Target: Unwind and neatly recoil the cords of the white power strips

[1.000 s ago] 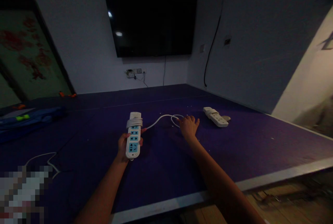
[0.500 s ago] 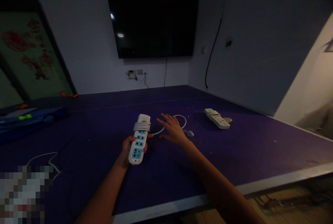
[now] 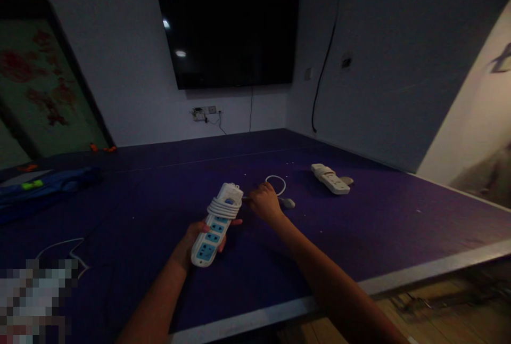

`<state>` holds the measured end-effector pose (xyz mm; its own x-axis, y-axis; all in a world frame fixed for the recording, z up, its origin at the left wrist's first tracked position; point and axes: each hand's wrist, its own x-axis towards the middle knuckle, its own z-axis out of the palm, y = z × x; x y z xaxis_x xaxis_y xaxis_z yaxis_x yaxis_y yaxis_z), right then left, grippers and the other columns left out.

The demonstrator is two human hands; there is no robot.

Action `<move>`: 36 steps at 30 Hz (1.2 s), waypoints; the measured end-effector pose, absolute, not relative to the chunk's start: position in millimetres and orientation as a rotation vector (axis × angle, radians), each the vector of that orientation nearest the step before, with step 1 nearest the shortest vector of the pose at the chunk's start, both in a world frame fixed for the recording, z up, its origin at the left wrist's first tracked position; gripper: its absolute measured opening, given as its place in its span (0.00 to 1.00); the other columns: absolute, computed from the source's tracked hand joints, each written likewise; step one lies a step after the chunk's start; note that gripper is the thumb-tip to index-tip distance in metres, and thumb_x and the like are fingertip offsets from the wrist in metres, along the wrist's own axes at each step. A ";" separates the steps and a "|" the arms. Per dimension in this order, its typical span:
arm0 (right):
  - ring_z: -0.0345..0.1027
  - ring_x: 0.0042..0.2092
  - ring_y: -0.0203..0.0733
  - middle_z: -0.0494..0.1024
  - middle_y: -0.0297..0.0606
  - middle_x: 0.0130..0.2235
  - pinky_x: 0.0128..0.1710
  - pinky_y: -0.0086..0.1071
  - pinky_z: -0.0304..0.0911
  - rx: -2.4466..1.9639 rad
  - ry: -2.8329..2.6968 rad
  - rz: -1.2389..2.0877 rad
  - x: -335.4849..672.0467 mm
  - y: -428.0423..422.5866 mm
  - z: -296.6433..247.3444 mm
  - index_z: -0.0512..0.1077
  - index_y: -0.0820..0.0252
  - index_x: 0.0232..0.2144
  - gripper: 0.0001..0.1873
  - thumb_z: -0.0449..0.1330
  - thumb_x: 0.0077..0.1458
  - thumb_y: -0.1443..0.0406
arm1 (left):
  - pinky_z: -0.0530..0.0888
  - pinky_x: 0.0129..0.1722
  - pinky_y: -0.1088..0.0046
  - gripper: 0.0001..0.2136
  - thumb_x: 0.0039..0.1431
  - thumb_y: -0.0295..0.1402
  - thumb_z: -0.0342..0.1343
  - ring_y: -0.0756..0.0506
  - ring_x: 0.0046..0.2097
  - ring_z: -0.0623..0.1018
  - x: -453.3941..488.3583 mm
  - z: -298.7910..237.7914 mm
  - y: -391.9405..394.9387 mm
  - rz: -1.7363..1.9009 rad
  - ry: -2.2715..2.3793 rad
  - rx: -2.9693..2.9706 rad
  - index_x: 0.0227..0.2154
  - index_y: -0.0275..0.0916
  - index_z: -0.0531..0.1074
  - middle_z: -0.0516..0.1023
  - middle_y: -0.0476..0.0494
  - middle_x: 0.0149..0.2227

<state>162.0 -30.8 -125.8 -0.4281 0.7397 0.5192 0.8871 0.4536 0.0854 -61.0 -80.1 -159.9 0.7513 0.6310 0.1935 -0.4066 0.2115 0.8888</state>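
Above the near edge of the purple table (image 3: 399, 227), white power strip (image 3: 211, 229) with blue sockets, tilted, cord (image 3: 223, 207) coiled round its far end, left hand (image 3: 190, 238) clasping its near end, right hand (image 3: 263, 204) pinching loose cord beside the coils, plug (image 3: 288, 203) on table just beyond

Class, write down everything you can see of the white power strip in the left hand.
The power strip is a long, white, plastic-looking bar with a row of blue socket faces on top. Its white cord is wound several times around the far end, then runs to a loop and plug lying on the purple table. The strip looks held off the table, far end angled right. The left hand grips its near end; the right hand pinches the cord beside the coil.
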 end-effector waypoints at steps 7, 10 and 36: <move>0.68 0.33 0.43 0.78 0.43 0.28 0.43 0.36 0.50 -1.643 -1.805 -0.503 169.9 -31.4 -123.3 0.75 0.61 0.28 0.19 0.50 0.59 0.57 | 0.68 0.22 0.75 0.31 0.46 0.29 0.50 0.47 0.26 0.77 -50.2 -165.4 -86.2 0.663 0.298 1.163 0.57 0.36 0.57 0.72 0.30 0.50; 0.68 0.31 0.42 0.77 0.43 0.27 0.39 0.34 0.51 -1.745 -1.563 -0.431 178.1 -26.9 -122.7 0.75 0.61 0.30 0.22 0.46 0.61 0.57 | 0.68 0.22 0.75 0.29 0.47 0.30 0.51 0.47 0.26 0.76 -49.7 -167.8 -78.8 0.727 0.317 1.165 0.56 0.36 0.59 0.74 0.31 0.47; 0.47 0.63 0.50 0.58 0.42 0.62 0.57 0.47 0.51 -1.043 -2.117 -0.354 172.3 -15.8 -137.6 0.59 0.52 0.58 0.31 0.58 0.53 0.57 | 0.59 0.17 0.77 0.30 0.48 0.39 0.46 0.47 0.22 0.71 -64.5 -153.0 -71.4 0.944 0.225 1.057 0.51 0.22 0.65 0.75 0.37 0.23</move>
<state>172.3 -15.8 -137.6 -0.3980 0.5687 0.7198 0.7718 0.6317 -0.0723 -64.5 -71.4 -153.0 0.6043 0.7519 0.2636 -0.5522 0.1568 0.8188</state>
